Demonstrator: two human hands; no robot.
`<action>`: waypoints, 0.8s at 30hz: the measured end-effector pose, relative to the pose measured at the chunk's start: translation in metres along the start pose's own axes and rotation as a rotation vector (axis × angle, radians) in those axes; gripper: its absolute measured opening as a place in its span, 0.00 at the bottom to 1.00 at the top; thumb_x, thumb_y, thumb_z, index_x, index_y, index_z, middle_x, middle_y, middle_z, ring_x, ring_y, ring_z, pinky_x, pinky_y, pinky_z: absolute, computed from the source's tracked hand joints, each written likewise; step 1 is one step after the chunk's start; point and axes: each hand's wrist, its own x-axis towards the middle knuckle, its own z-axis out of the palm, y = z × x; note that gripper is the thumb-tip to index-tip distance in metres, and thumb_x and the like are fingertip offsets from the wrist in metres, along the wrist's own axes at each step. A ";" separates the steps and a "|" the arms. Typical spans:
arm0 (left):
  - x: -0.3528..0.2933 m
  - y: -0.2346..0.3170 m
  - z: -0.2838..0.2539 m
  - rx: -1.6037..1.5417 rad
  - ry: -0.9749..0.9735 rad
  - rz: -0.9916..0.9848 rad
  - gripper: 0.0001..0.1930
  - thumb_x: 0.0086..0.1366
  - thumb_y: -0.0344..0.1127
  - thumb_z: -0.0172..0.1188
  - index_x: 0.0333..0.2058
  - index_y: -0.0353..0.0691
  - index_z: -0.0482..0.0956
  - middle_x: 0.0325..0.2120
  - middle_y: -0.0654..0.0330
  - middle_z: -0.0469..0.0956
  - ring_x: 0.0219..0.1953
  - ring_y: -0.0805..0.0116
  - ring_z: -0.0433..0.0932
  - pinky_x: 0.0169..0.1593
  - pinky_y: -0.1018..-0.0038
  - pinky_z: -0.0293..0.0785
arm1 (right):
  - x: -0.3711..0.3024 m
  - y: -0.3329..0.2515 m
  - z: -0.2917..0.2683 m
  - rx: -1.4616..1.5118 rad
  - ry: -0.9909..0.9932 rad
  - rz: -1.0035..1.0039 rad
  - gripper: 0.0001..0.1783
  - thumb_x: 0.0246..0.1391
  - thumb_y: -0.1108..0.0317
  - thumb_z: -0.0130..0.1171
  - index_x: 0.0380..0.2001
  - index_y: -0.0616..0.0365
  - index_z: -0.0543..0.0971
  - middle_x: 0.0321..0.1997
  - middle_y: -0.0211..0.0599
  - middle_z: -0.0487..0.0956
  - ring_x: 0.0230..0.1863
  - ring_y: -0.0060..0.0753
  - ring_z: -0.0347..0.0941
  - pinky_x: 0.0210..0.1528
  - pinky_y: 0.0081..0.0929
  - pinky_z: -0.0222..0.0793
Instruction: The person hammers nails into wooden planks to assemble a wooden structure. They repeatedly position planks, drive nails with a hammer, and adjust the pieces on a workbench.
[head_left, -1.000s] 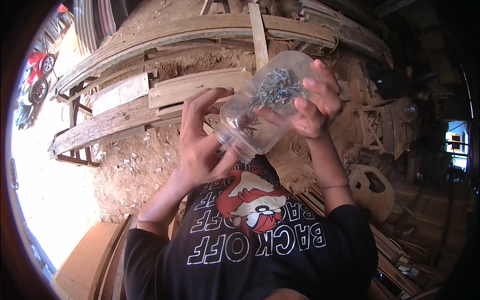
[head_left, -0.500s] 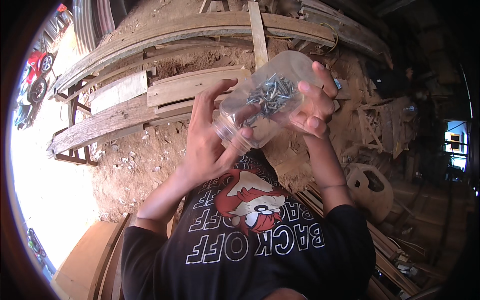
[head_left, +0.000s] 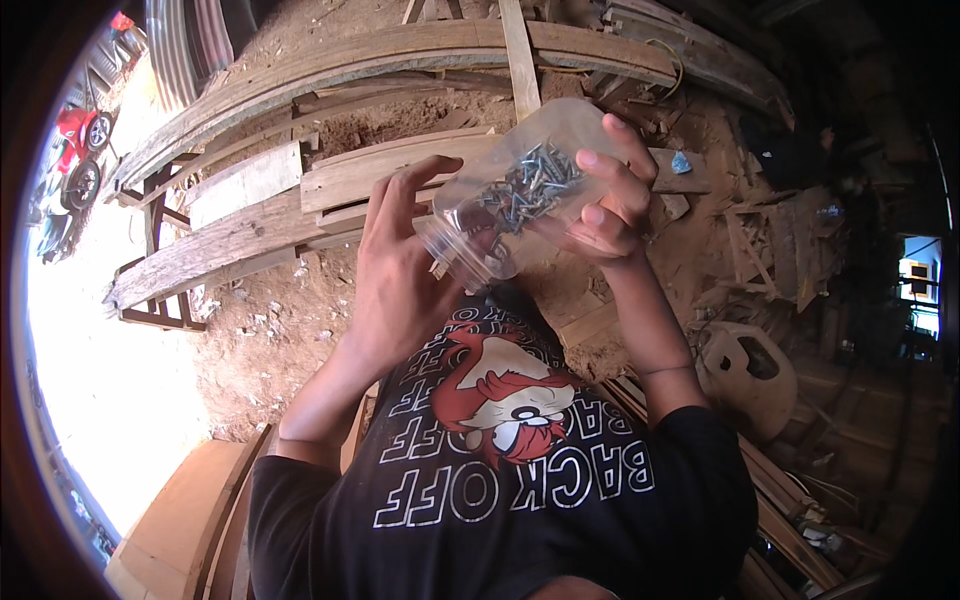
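My right hand [head_left: 615, 195] grips a clear plastic jar [head_left: 575, 120] by its base end, fingers curled over the side. The jar is tilted, its threaded mouth pointing down and left. Many small metal screws [head_left: 545, 180] are heaped inside, seen through the wall. My left hand [head_left: 395, 265] is at the mouth, one finger stretched along the outside of the jar. Part of this hand shows blurred through the plastic, apparently inside the neck, so its grasp is unclear. A small pale sliver shows between the left palm and the rim; I cannot make it out.
Long planks [head_left: 230, 230] rest on wooden trestles ahead, above a dirt floor [head_left: 260, 350] strewn with shavings. A pale round piece with holes [head_left: 750, 380] lies to the right. Boards [head_left: 175, 520] lie near left. A red motorbike [head_left: 75, 130] stands outside at far left.
The jar and both hands have shifted slightly left. My left thumb, earlier seen across the jar's neck, now shows only dimly through the plastic. The screws have moved slightly inside the jar.
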 end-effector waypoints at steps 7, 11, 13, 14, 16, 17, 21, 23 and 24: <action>0.000 -0.005 0.006 0.058 0.019 -0.073 0.12 0.59 0.30 0.76 0.43 0.43 0.93 0.57 0.53 0.81 0.58 0.51 0.78 0.54 0.60 0.83 | -0.027 -0.008 0.008 -0.032 -0.011 0.015 0.35 0.50 0.66 0.81 0.58 0.30 0.74 0.66 0.36 0.74 0.74 0.62 0.64 0.69 0.60 0.75; -0.004 -0.009 0.008 0.082 -0.007 -0.166 0.14 0.57 0.30 0.77 0.43 0.43 0.93 0.56 0.55 0.82 0.55 0.53 0.78 0.55 0.61 0.82 | -0.038 -0.014 0.008 -0.043 -0.040 0.041 0.35 0.51 0.67 0.80 0.59 0.29 0.74 0.67 0.36 0.74 0.74 0.62 0.64 0.69 0.62 0.73; -0.004 -0.010 0.008 0.111 -0.020 -0.137 0.15 0.58 0.31 0.79 0.44 0.40 0.92 0.54 0.55 0.83 0.53 0.54 0.82 0.54 0.62 0.82 | -0.043 -0.017 0.011 -0.030 -0.033 0.087 0.36 0.49 0.67 0.80 0.59 0.29 0.74 0.67 0.36 0.74 0.74 0.62 0.64 0.70 0.62 0.72; -0.004 -0.012 0.008 0.124 -0.026 -0.123 0.15 0.58 0.32 0.80 0.45 0.38 0.91 0.54 0.55 0.84 0.52 0.54 0.84 0.54 0.63 0.82 | -0.045 -0.019 0.013 -0.028 -0.027 0.102 0.37 0.49 0.67 0.80 0.59 0.29 0.74 0.67 0.36 0.74 0.74 0.62 0.64 0.70 0.63 0.71; -0.003 -0.016 0.006 0.183 -0.040 -0.042 0.20 0.57 0.32 0.81 0.48 0.37 0.89 0.53 0.54 0.84 0.52 0.53 0.85 0.54 0.62 0.82 | -0.050 -0.023 0.016 -0.027 -0.017 0.127 0.38 0.48 0.67 0.81 0.60 0.28 0.75 0.67 0.36 0.74 0.74 0.62 0.64 0.71 0.63 0.69; -0.003 -0.019 0.005 0.209 -0.046 -0.010 0.22 0.57 0.33 0.81 0.50 0.36 0.88 0.53 0.53 0.84 0.52 0.52 0.85 0.54 0.62 0.82 | -0.052 -0.025 0.017 -0.026 -0.012 0.138 0.38 0.48 0.66 0.81 0.60 0.28 0.75 0.67 0.35 0.74 0.74 0.61 0.64 0.72 0.63 0.68; -0.009 -0.028 0.008 0.086 -0.083 -0.198 0.30 0.57 0.33 0.82 0.57 0.35 0.82 0.50 0.50 0.86 0.51 0.54 0.87 0.54 0.63 0.82 | -0.063 -0.031 0.019 -0.036 -0.054 0.140 0.39 0.47 0.67 0.82 0.60 0.28 0.75 0.67 0.34 0.74 0.74 0.59 0.64 0.74 0.64 0.66; -0.012 -0.032 0.012 -0.018 -0.098 -0.324 0.31 0.58 0.32 0.81 0.60 0.35 0.80 0.48 0.49 0.87 0.50 0.56 0.88 0.53 0.63 0.82 | -0.068 -0.032 0.018 -0.033 -0.083 0.134 0.39 0.47 0.67 0.82 0.60 0.28 0.75 0.67 0.34 0.74 0.75 0.59 0.64 0.75 0.64 0.65; -0.014 -0.033 0.015 -0.022 -0.082 -0.328 0.30 0.58 0.31 0.80 0.59 0.35 0.80 0.47 0.50 0.87 0.49 0.57 0.88 0.53 0.64 0.82 | -0.069 -0.032 0.019 -0.031 -0.083 0.133 0.39 0.46 0.67 0.82 0.60 0.28 0.75 0.68 0.34 0.74 0.75 0.59 0.64 0.75 0.65 0.64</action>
